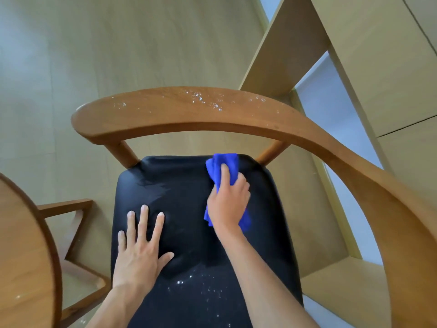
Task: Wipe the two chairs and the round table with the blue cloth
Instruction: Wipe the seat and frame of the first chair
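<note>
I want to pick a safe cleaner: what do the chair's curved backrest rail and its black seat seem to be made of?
Backrest rail: looks like solid wood with a smooth satin varnish; grain lines show. Black seat: padded, probably leather or vinyl; it shows a soft sheen and dents under the left hand.

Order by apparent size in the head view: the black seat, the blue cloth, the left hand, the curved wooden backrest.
1. Curved wooden backrest and black seat: similar in extent, so no firm order between them.
2. Left hand, nearer the camera.
3. Blue cloth, partly hidden by the right hand.

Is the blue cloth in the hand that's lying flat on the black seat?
No, the left hand lies flat and empty on the seat, while the right hand grips the blue cloth.
</note>
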A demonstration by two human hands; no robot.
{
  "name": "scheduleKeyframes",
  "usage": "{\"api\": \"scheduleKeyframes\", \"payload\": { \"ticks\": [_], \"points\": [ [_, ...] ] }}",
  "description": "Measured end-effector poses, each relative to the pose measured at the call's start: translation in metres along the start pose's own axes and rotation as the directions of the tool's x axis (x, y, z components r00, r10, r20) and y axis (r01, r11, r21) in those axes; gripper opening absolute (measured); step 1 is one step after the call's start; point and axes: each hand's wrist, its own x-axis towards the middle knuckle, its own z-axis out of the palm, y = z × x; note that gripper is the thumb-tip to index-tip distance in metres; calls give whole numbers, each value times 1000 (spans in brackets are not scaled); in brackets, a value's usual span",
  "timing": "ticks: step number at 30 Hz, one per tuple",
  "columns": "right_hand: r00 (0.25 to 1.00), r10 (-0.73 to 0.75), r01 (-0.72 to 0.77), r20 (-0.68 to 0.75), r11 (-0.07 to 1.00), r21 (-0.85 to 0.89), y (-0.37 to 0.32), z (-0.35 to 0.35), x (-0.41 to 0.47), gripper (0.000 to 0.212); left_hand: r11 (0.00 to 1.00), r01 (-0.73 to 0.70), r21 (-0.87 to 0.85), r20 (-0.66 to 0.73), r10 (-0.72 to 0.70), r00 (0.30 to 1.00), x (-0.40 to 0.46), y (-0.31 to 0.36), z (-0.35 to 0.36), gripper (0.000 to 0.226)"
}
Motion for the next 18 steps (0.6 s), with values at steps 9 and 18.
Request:
{"api": "scheduleKeyframes", "payload": {
  "ticks": [9,18],
  "points": [
    [712,-685,691,155,723,20,18,1,-4,63,996,70,-60,-9,-71,997,-10,-5,-5,87],
    [956,282,-287,-85,956,-59,108,-30,-10,50,975,130,-181,7,-131,991,-12,-5,-1,97]
  ]
}}
